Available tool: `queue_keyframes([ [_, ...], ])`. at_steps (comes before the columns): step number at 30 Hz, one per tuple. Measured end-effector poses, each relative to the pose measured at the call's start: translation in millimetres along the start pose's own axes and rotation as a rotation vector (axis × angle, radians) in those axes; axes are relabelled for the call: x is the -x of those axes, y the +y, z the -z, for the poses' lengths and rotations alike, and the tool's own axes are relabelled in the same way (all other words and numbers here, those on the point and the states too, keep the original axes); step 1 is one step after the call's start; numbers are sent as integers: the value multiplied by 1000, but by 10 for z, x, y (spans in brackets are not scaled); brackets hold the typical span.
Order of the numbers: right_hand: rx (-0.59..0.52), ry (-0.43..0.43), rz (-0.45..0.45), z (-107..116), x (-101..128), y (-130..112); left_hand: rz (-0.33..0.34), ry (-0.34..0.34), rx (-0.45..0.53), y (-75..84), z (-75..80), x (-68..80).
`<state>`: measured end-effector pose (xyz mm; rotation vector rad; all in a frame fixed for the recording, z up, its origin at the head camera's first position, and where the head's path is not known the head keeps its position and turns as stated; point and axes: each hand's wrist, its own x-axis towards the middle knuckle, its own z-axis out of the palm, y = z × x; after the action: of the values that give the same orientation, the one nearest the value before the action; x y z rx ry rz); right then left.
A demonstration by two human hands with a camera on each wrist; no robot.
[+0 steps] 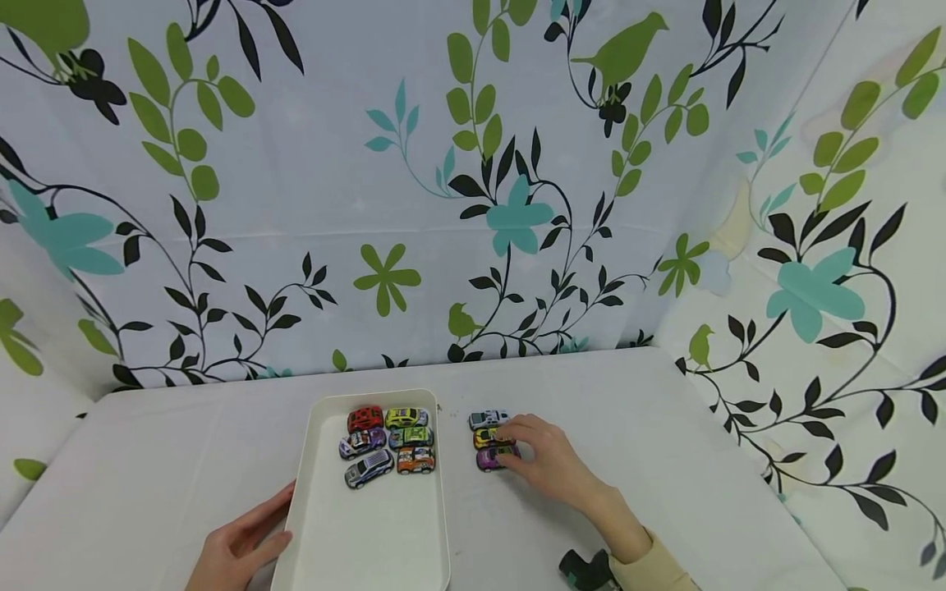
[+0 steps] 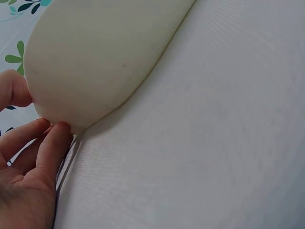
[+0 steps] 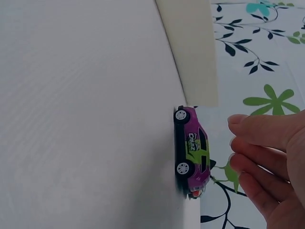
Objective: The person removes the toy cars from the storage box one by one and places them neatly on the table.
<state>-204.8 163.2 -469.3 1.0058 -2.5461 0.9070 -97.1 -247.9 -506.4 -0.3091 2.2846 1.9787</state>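
Your left hand (image 1: 236,548) steadies the white tray (image 1: 369,533) with relaxed fingers, and right of that tray your right hand (image 1: 550,464) hovers over the purple car (image 1: 493,457), fingers apart, so pinch its sides squarely.

Tray (image 1: 369,533): smooth, off-white plastic with a faint satin sheen. Table cover (image 1: 665,427): matt white cloth with a fine woven texture, clearest in the wrist views. Purple toy car (image 3: 192,152): glossy painted body with printed graphics, dark rubbery-looking tyres. Backdrop (image 1: 310,189): matt printed fabric, lightly creased.
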Motion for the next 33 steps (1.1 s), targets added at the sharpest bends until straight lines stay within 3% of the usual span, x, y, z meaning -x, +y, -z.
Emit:
queue_keyframes([
  [15, -53, -43, 6, -42, -279, -400, -12, 4, 23, -4, 0, 10],
  [33, -56, -91, 24, -194, -440, -603, 3, -11, 12, -17, 13, -12],
])
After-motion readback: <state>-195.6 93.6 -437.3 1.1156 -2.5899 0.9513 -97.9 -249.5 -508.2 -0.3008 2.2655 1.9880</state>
